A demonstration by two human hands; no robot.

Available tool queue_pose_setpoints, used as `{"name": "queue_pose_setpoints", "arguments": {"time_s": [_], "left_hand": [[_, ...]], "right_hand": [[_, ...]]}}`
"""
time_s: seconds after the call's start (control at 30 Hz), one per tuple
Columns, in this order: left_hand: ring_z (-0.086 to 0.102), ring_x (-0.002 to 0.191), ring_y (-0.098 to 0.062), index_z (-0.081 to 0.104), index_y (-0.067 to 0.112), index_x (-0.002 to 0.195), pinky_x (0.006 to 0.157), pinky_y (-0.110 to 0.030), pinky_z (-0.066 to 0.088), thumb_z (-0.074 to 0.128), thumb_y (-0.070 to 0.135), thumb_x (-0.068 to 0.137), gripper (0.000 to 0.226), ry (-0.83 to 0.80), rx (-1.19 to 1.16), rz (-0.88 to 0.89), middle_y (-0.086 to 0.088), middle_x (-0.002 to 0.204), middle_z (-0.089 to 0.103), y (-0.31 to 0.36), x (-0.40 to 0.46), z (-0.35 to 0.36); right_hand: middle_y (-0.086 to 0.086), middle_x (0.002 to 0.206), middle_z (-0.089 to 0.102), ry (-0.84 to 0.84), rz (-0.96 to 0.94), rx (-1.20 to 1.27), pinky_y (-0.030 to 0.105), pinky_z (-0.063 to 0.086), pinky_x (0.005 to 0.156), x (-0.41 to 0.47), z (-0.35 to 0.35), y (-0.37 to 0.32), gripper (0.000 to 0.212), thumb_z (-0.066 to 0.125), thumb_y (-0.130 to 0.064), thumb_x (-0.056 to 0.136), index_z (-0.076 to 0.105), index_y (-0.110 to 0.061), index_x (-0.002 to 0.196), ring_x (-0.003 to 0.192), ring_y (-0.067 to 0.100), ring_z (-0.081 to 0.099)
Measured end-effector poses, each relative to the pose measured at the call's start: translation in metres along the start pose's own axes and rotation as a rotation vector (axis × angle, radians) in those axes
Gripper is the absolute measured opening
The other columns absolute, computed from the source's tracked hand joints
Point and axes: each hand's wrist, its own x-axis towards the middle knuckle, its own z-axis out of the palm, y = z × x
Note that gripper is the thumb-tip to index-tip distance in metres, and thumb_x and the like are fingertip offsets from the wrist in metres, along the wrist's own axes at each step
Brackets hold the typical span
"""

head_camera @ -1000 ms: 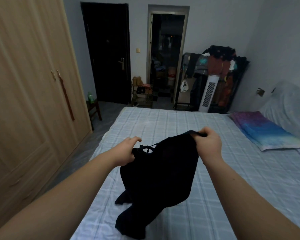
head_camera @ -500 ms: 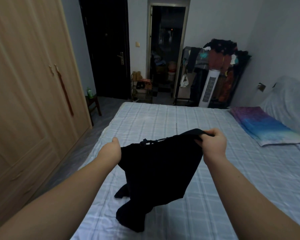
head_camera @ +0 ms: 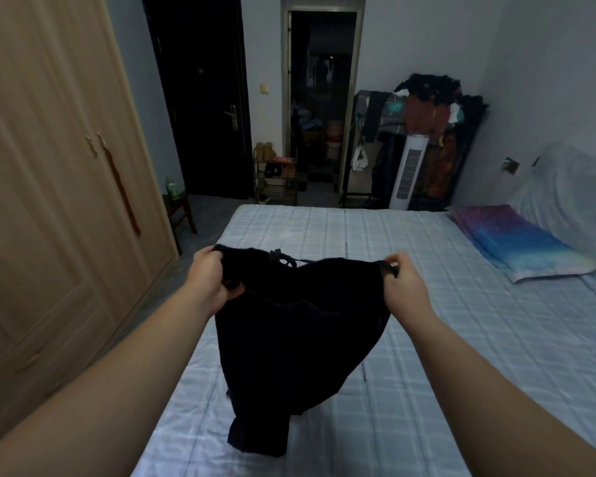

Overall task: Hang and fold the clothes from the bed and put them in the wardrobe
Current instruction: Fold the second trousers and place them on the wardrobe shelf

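While a pale checked bed sheet (head_camera: 427,325) spreads beside the closed light wooden wardrobe (head_camera: 49,187), the left hand (head_camera: 209,282) and right hand (head_camera: 405,287) each grip the waistband of black drawstring shorts (head_camera: 296,332) above it.

A dark closed door (head_camera: 203,98) with a metal lever handle stands in the far wall, an open doorway (head_camera: 320,98) to a dim room beside it. A low shoe rack (head_camera: 276,177) sits between them. Right of the doorway a white tower fan (head_camera: 408,172) stands before a clothes rail (head_camera: 424,132) heaped with garments. A small wooden stool (head_camera: 179,215) holds what looks like a green bottle (head_camera: 172,189)
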Motion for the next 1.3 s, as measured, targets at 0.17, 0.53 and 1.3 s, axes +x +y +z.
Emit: {"name": "queue_pose_setpoints", "arguments": {"time_s": [0.17, 0.53, 1.3], "left_hand": [[0.070, 0.083, -0.036, 0.045, 0.025, 0.119, 0.065, -0.053, 0.061, 0.036, 0.024, 0.104, 0.018, 0.050, 0.620, 0.245, -0.012, 0.116, 0.060, -0.005, -0.006, -0.006], [0.065, 0.071, -0.023, 0.065, 0.008, 0.119, 0.065, -0.031, 0.061, 0.041, -0.007, 0.099, 0.034, -0.304, 0.595, 0.099, -0.018, 0.095, 0.064, 0.043, 0.002, -0.013], [0.066, 0.089, -0.013, 0.068, 0.039, 0.080, 0.084, -0.031, 0.054, 0.077, 0.024, 0.086, 0.018, -0.010, 0.661, 0.956, 0.011, 0.090, 0.068, 0.179, -0.038, 0.042]], "right_hand": [[0.000, 0.099, 0.061, -0.032, 0.212, 0.464, 0.024, 0.057, 0.052, 0.012, 0.001, -0.007, 0.029, 0.045, 0.001, 0.101, 0.066, -0.015, 0.113, 0.069, 0.017, 0.065], [0.019, 0.100, 0.065, -0.097, 0.292, 0.466, 0.026, 0.054, 0.056, 0.035, -0.031, 0.019, 0.035, 0.043, 0.010, 0.092, 0.072, -0.008, 0.098, 0.078, 0.028, 0.063], [0.000, 0.106, 0.063, -0.023, -0.425, 0.177, 0.012, 0.050, 0.071, 0.041, -0.082, -0.091, 0.032, 0.064, -0.001, 0.093, 0.067, -0.031, 0.102, 0.087, 0.009, 0.063]]}}
